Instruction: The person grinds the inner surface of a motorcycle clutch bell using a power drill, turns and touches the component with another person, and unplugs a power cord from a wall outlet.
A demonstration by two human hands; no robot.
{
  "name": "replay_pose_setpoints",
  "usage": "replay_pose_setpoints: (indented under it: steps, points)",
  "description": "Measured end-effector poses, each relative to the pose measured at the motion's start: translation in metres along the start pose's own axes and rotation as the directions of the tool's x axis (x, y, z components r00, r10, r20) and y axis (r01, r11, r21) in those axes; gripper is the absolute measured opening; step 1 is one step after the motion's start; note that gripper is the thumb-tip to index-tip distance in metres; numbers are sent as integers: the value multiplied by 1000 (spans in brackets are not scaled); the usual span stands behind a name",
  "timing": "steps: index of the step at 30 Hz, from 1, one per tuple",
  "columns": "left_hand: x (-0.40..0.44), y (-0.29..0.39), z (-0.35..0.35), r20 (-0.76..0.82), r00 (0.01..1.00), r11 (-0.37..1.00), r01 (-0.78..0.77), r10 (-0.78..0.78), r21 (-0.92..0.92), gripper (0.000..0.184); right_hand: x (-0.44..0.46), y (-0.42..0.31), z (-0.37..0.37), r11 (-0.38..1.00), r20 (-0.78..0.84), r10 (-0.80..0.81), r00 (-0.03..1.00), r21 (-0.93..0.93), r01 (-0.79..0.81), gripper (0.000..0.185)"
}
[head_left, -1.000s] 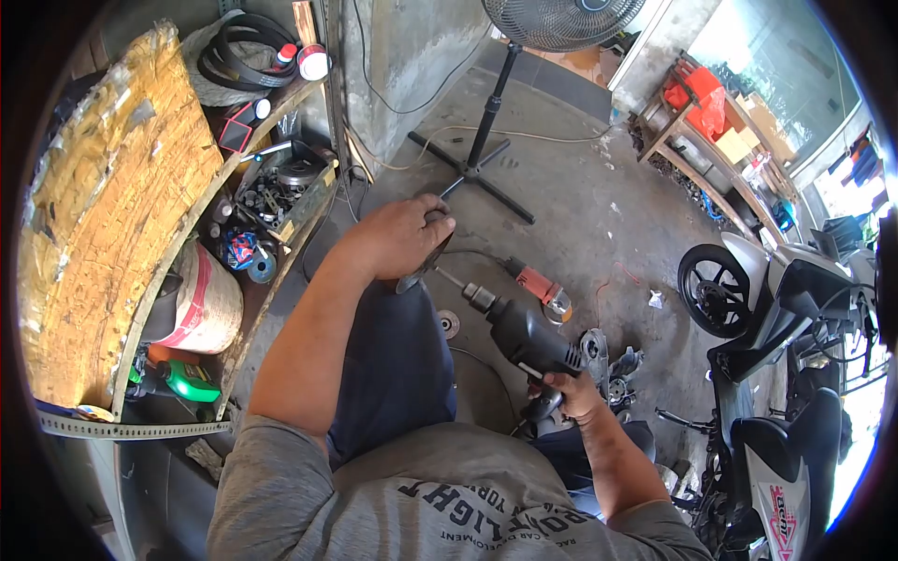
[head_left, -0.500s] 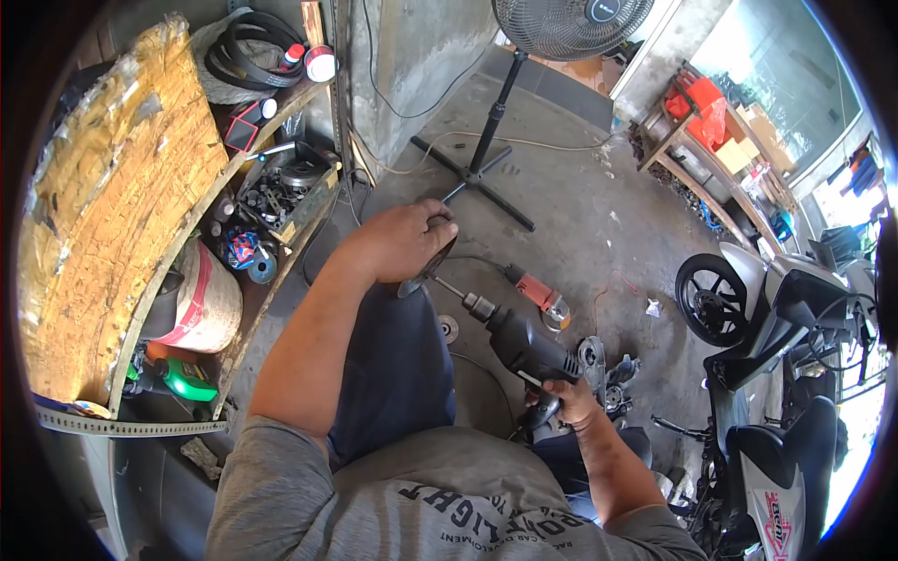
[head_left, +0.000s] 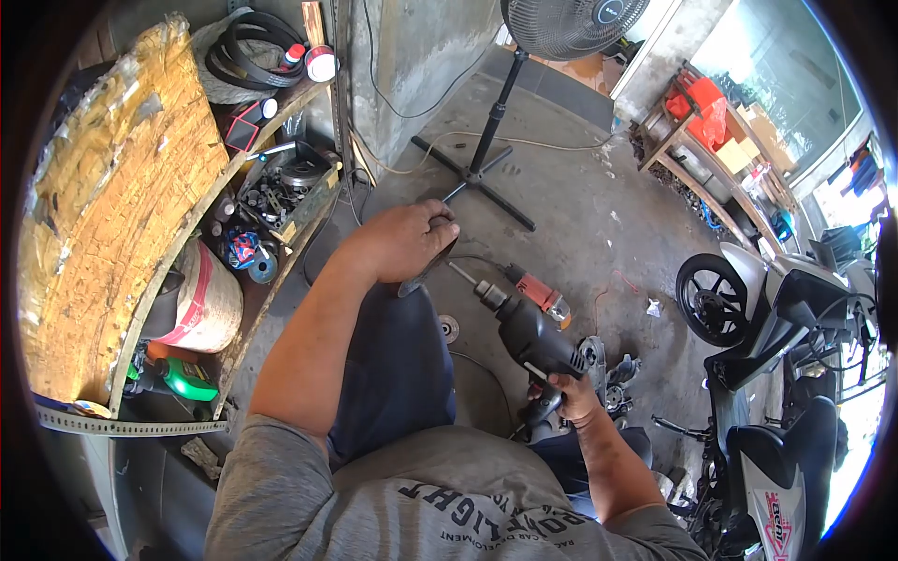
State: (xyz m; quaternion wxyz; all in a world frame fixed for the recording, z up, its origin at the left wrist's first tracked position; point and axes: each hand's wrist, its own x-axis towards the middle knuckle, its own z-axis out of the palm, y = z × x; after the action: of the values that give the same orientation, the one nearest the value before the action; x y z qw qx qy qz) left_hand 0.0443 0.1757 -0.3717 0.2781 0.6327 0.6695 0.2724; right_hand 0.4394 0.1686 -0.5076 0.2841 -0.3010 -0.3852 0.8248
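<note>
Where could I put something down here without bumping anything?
The floor between the fan and the wheel is open, bar a few scraps. The yellow board beside the belts looks mostly bare too. Around the drill in the right hand it's crowded: grinder and metal parts show beside it.

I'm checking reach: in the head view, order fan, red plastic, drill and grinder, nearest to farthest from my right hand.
1. Drill: in the right hand.
2. Grinder: on the floor ahead.
3. Fan: standing beyond the grinder.
4. Red plastic: upper-right bench.
</note>
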Motion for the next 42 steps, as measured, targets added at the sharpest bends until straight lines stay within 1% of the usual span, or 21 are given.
replay_pose_setpoints:
  steps: [3,9,14,18,23,29,33,39,42]
  points:
    - [2,4,-1,26,1000,1000,7,-7,-2,44,0,-4,-3,998,-82,-2,997,-59,-3,47]
    - [3,10,1,28,1000,999,11,-12,30,45,0,-9,0,999,-81,-42,996,-34,39,47]
    - [4,10,1,27,999,996,18,-20,83,45,-4,-12,16,989,-111,-117,987,-105,106,41]
    - [6,11,2,15,1000,996,23,-24,81,38,-6,-21,20,946,-93,-158,983,-299,124,41]
    - [6,12,4,13,999,995,28,-29,91,39,-4,-17,6,947,-109,-185,977,-284,148,41]
    - [4,20,1,29,997,990,73,-77,125,40,-5,-19,24,948,-142,-224,964,-262,182,43]
    - [6,21,1,43,998,994,39,-44,107,41,-6,-17,27,806,-94,-268,959,-567,170,45]
    - [8,24,3,45,996,992,72,-77,106,41,-3,-5,11,796,-112,-302,947,-576,186,44]
    - [4,29,-1,42,998,991,46,-52,128,41,1,-3,15,803,-106,-374,921,-534,264,44]
